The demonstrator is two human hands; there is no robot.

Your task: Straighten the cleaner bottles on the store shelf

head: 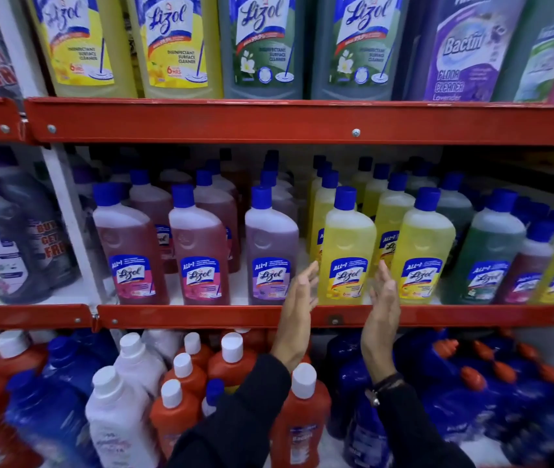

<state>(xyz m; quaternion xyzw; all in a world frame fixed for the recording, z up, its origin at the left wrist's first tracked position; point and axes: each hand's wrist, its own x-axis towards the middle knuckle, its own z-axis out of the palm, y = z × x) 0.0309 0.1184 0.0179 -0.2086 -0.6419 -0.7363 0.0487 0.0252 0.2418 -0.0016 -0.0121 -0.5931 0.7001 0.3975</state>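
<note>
Red shelf rail (201,317) is fronting us; we are framing the full, slick yellow bottle (348,251), left grip (297,298) and right grip (383,298) spread, empty, aiming mid-body.

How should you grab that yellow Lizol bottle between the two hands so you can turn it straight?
Probably by its wide lower body, at label height, one palm on each flat side, coming from the front. The yellow Lizol bottle stands upright at the shelf edge, and the left hand and right hand already flank it, open. The blue cap is narrow, giving less turning control.
</note>
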